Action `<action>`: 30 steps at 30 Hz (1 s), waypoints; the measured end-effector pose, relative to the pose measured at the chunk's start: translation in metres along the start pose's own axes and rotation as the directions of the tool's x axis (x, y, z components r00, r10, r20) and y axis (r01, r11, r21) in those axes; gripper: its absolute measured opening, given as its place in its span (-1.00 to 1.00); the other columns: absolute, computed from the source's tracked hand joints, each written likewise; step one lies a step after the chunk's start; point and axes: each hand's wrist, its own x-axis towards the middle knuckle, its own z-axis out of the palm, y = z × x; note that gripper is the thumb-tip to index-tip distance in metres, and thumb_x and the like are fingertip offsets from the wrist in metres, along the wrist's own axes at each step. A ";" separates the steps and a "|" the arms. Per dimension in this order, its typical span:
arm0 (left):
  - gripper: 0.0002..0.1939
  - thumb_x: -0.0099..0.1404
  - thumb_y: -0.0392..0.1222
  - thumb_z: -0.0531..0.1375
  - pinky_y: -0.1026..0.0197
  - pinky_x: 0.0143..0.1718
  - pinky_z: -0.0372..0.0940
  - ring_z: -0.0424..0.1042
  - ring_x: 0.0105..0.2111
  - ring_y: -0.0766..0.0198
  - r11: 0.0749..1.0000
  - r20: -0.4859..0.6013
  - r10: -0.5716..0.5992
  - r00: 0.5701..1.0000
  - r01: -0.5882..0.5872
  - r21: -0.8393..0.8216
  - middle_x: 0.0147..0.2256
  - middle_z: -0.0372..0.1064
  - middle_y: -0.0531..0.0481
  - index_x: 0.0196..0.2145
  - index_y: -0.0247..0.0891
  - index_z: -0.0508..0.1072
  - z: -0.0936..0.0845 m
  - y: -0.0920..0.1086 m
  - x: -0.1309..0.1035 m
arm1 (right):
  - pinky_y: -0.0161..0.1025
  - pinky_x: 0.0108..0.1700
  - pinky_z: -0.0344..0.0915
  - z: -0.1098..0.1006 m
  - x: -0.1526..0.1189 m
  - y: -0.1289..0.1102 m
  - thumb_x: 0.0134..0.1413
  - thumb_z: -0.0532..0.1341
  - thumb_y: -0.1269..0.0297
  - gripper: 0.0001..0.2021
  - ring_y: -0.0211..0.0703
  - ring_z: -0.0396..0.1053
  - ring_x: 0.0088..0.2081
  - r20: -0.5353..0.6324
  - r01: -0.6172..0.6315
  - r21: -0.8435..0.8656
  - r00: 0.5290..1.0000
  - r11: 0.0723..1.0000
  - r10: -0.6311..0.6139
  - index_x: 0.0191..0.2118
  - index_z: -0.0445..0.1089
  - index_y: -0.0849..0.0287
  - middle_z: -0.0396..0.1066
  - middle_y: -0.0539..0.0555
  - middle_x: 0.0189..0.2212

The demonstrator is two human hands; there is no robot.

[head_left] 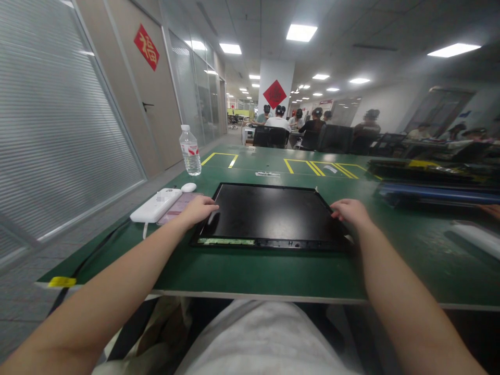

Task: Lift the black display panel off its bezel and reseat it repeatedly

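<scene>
A black flat display panel lies on the green table in front of me, with a strip of green circuit board along its near edge. My left hand grips the panel's left edge, thumb and fingers closed on the frame. On the opposite side, my right hand is closed at the right edge, fingertips on the rim. Part of the fingers' undersides is hidden on both sides. Beside my left hand are a white power bank, a phone-like flat item and a small white rounded case.
A water bottle stands at the table's far left. Yellow tape outlines mark the far part of the green table. Blurred dark and blue panels lie at the right, near another person's hand. Several people sit farther back.
</scene>
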 end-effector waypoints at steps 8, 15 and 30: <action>-0.78 0.08 -0.05 0.20 0.12 -0.15 0.38 0.54 -0.20 -0.02 1.000 -0.008 0.010 1.000 -0.010 0.002 -0.29 0.60 -0.10 -0.46 -0.21 0.57 0.000 -0.003 0.002 | -0.32 -0.49 0.26 -0.001 -0.007 -0.007 -0.04 0.23 0.30 -0.86 -0.27 0.31 -0.64 -0.006 -0.028 0.016 1.000 0.999 0.028 -0.37 0.52 0.20 0.51 0.07 -0.58; -0.79 0.06 -0.06 0.21 0.11 -0.14 0.38 0.54 -0.19 -0.03 1.000 -0.012 0.012 1.000 -0.012 0.016 -0.26 0.60 -0.11 -0.43 -0.20 0.58 0.001 -0.007 0.004 | -0.34 -0.51 0.26 -0.001 -0.010 -0.009 -0.04 0.22 0.32 -0.86 -0.27 0.31 -0.64 -0.011 -0.028 0.056 1.000 0.998 0.029 -0.37 0.52 0.21 0.50 0.09 -0.60; -0.75 0.09 -0.03 0.20 0.11 -0.10 0.39 0.54 -0.13 -0.05 1.000 0.019 0.010 1.000 -0.011 0.020 -0.22 0.61 -0.09 -0.37 -0.19 0.61 -0.001 -0.004 0.002 | -0.29 -0.44 0.33 -0.002 -0.011 -0.010 -0.03 0.22 0.29 -0.85 -0.23 0.36 -0.60 -0.008 -0.018 0.023 1.000 1.000 0.018 -0.36 0.53 0.19 0.53 0.11 -0.56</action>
